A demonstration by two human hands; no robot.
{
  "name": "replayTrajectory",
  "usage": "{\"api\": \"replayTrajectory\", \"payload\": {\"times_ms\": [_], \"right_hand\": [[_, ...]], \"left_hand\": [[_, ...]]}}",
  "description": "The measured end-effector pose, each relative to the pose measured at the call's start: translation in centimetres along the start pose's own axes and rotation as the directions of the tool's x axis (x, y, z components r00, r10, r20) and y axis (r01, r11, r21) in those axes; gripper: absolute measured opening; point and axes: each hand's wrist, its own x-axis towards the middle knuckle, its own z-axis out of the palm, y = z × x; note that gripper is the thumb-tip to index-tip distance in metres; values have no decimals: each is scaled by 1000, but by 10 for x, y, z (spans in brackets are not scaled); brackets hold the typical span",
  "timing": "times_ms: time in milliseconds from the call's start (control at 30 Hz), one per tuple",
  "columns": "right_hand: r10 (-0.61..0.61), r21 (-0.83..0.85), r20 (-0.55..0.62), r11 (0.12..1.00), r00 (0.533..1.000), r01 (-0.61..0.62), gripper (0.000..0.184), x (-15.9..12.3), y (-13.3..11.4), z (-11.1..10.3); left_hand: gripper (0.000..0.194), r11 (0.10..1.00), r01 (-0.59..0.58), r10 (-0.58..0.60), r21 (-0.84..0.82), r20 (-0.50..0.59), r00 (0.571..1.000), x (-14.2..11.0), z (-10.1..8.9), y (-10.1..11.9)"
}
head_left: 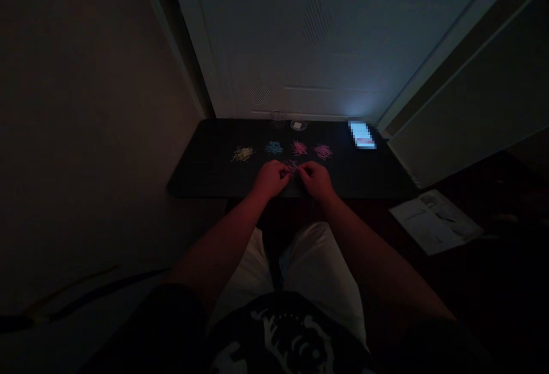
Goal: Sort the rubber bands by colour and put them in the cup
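In the dim light, my left hand (273,178) and my right hand (315,178) meet at a small loose pile of thin purplish pieces (293,164) on the dark tabletop. Both hands have their fingers curled, with fingertips pinched together at the pile. What lies between the fingertips is too small and dark to tell. Beyond the hands, heaps of similar thin strips stand in a row: a pale yellow heap (243,154), a blue heap (273,147), a pink heap (299,147) and a magenta-pink heap (323,151).
A lit phone (362,134) lies at the table's (197,174) back right. Near the back edge sits a small round clear item with a white square (297,125). A white panelled door (274,36) rises behind. Printed paper (435,222) lies lower right.
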Motion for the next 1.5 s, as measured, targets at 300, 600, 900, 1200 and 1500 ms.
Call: {"api": "replayTrajectory", "payload": {"times_ms": [300, 600, 900, 1200, 1500], "right_hand": [[-15, -117, -123, 993, 992, 1, 19, -3, 0, 0], [-195, -193, -17, 963, 981, 188, 20, -8, -7, -2], [-249, -197, 117, 943, 961, 268, 17, -6, -7, 0], [-221, -171, 28, 960, 975, 222, 11, -5, -7, 0], [-189, -61, -48, 981, 981, 186, 10, -6, -4, 0]], "left_hand": [[17, 989, 65, -73, -129, -51, 996, -1, -3, 0], [15, 979, 89, -102, -183, -64, 993, 0, -1, -3], [15, 986, 72, -78, -153, -32, 996, 0, -3, -1], [16, 992, 40, -44, -116, -36, 998, -1, -2, 0], [23, 987, 22, -27, -161, -31, 999, -4, -5, 1]]}}
